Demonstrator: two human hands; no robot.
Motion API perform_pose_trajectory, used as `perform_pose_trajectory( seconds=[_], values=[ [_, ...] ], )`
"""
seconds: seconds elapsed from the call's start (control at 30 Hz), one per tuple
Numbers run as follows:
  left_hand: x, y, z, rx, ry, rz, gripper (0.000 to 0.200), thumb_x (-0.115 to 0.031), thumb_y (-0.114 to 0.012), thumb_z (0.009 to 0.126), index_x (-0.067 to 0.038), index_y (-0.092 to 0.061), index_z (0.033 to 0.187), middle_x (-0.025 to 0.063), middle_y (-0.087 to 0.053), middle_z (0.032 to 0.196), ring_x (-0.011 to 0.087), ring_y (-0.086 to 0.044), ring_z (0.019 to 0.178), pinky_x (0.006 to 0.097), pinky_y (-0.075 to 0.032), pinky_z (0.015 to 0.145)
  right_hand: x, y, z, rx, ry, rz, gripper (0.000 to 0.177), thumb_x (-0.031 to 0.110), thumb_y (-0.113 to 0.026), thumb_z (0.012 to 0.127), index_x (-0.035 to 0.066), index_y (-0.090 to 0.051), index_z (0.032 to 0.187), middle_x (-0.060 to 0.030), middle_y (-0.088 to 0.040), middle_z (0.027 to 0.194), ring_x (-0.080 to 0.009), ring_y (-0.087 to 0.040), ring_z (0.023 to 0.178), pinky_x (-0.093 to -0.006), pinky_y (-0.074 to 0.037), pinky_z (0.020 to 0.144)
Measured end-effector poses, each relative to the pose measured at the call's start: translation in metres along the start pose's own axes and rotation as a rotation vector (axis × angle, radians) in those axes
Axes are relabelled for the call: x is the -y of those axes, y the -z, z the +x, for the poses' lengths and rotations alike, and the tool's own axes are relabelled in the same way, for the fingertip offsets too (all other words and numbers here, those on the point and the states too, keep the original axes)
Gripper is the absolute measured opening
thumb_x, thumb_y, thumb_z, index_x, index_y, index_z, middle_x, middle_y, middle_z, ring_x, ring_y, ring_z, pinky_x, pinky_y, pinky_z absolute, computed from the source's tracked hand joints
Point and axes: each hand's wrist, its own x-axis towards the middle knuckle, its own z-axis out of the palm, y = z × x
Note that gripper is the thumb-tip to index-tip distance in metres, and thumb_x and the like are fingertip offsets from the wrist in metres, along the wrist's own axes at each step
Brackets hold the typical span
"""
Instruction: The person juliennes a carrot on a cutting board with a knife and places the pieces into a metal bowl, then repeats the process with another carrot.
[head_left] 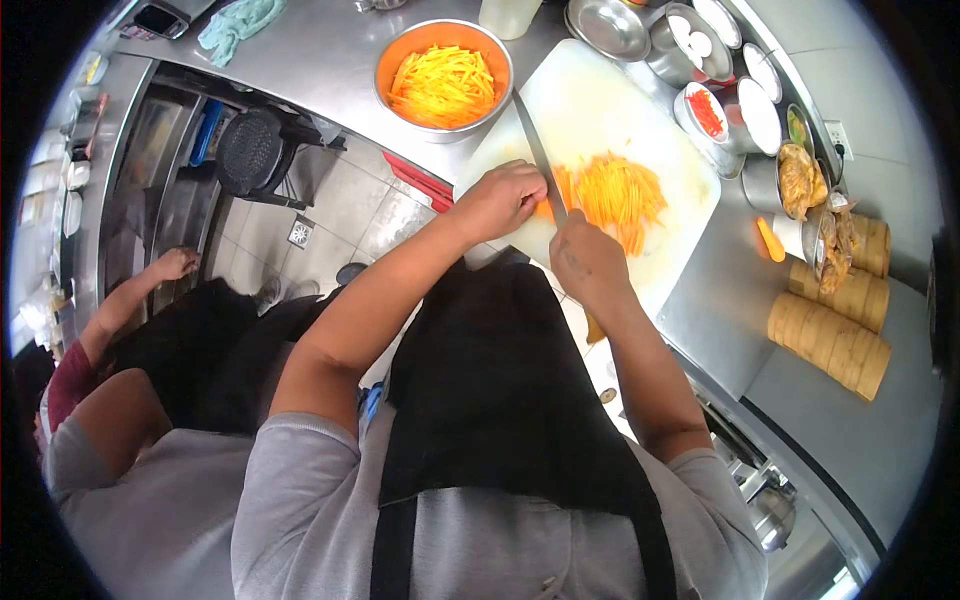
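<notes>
My right hand [588,262] grips the handle of a long knife [538,150], whose blade points away from me across a white cutting board [590,100]. My left hand [502,198] presses down on an orange vegetable piece [546,208] just left of the blade, at the board's near edge. A heap of thin orange strips [618,195] lies on the board to the right of the blade. A metal bowl [443,78] filled with the same strips stands beyond the board on the left.
Steel counter [720,290] with metal bowls and sauce tins [700,45] at the far right, and stacked bamboo steamers [830,340] on the right. A green cloth [238,25] lies far left. Another person in grey stands at my left, hand [176,263] on a counter.
</notes>
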Motion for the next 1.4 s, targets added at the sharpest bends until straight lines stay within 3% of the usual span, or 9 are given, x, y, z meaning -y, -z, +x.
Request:
perform_pose_trajectory(
  seconds=[0.27,0.37,0.87,1.4],
  values=[
    [0.000,-0.001,-0.002,-0.018,-0.001,0.001,0.015,0.006,-0.065,0.077,-0.002,-0.053,0.080,0.0110,-0.058,0.080,0.0318,-0.058,0.083,0.0404,-0.049,0.073,0.000,-0.005,0.005,-0.032,0.017,0.023,0.021,0.018,-0.054,0.094,-0.003,-0.056,0.093,-0.0267,-0.069,0.079,-0.0442,-0.070,0.075,-0.0515,-0.056,0.070],
    [0.002,-0.002,-0.003,-0.039,-0.017,0.007,0.016,0.006,-0.066,0.077,-0.002,-0.053,0.080,0.0109,-0.058,0.080,0.0317,-0.058,0.082,0.0403,-0.049,0.073,0.005,0.001,-0.002,0.049,-0.023,-0.016,0.021,0.017,-0.054,0.094,-0.003,-0.056,0.094,-0.0270,-0.068,0.079,-0.0442,-0.070,0.076,-0.0515,-0.056,0.071],
    [0.004,-0.006,-0.005,-0.062,-0.051,0.047,0.017,0.006,-0.068,0.076,-0.003,-0.053,0.078,0.0097,-0.059,0.077,0.0300,-0.059,0.080,0.0392,-0.049,0.072,-0.005,-0.018,0.016,-0.051,0.015,-0.014,0.023,0.019,-0.051,0.096,-0.003,-0.056,0.092,-0.0251,-0.069,0.077,-0.0418,-0.070,0.075,-0.0507,-0.056,0.070],
    [0.004,-0.007,-0.006,-0.086,-0.062,0.079,0.016,0.004,-0.068,0.076,-0.004,-0.054,0.076,0.0090,-0.060,0.077,0.0297,-0.059,0.079,0.0388,-0.050,0.072,0.003,-0.002,-0.006,0.048,-0.017,-0.041,0.023,0.019,-0.051,0.096,-0.003,-0.056,0.092,-0.0263,-0.069,0.080,-0.0423,-0.071,0.076,-0.0499,-0.057,0.072]
  ],
)
